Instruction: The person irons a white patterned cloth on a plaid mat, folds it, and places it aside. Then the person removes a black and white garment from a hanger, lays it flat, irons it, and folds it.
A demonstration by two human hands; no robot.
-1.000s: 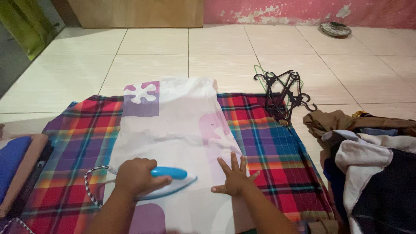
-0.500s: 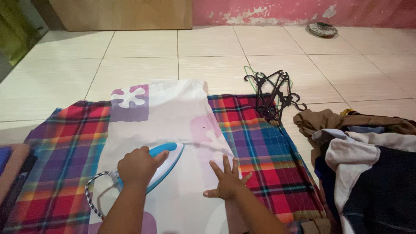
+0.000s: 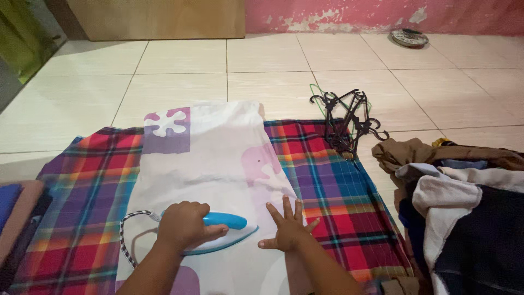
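The left hand (image 3: 183, 225) is wrapped around the blue handle of the iron (image 3: 221, 232), so it is closed on it. The iron lies flat on the white cloth (image 3: 213, 158), and its long axis runs across the view, almost side to side, with the pointed nose toward the right. Its striped cord (image 3: 128, 235) loops out behind the left hand, on the left side.

The right hand (image 3: 286, 229) holds nothing. It is open, with the fingers spread wide, and the palm presses down on the white cloth just beside the nose of the iron. The two hands are near each other, and the nose points straight at the thumb side of the right hand. They do not touch, as far as I can see.

The white cloth has pale purple shapes and lies lengthwise away from the person, on top of a plaid blanket (image 3: 338, 186) that is spread on the tiled floor (image 3: 180, 82). Most of the cloth lies ahead of both hands; a smaller part lies below them, toward the person. So the long axis of the iron crosses the long axis of the cloth.

To the right there is a pile of clothes (image 3: 464, 196), and black hangers (image 3: 346, 123) lie at the far edge of the blanket. Folded cloths (image 3: 16, 213) are at the left.
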